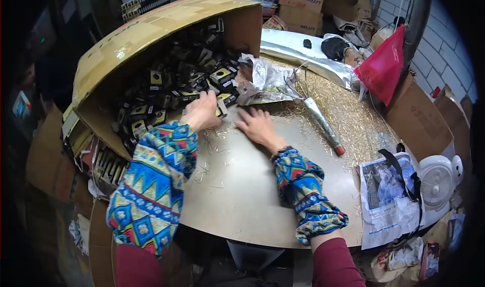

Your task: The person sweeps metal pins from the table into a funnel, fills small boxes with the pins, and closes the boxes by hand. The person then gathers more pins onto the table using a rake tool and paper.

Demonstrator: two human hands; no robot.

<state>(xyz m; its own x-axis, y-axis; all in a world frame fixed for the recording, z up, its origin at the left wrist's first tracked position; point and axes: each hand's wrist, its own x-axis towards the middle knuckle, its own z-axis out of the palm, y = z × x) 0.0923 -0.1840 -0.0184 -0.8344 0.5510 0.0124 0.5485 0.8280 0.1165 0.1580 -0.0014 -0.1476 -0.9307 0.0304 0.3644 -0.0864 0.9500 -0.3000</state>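
Observation:
My left hand is at the mouth of a tipped cardboard box, its fingers closed on a small black-and-yellow box. Many similar small boxes lie in a loose heap inside the big carton. Just to the right, my right hand rests low over the bare tabletop, fingers stretched out and slightly blurred, holding nothing I can see. Thin bent metal wires are scattered around both hands. A crumpled sheet of printed paper lies beyond the right hand.
A small rake-like tool with a silver-wrapped handle lies by a wide spread of golden wire pieces. At the right edge are a printed sheet and a white fan. A pink bag hangs at the back right.

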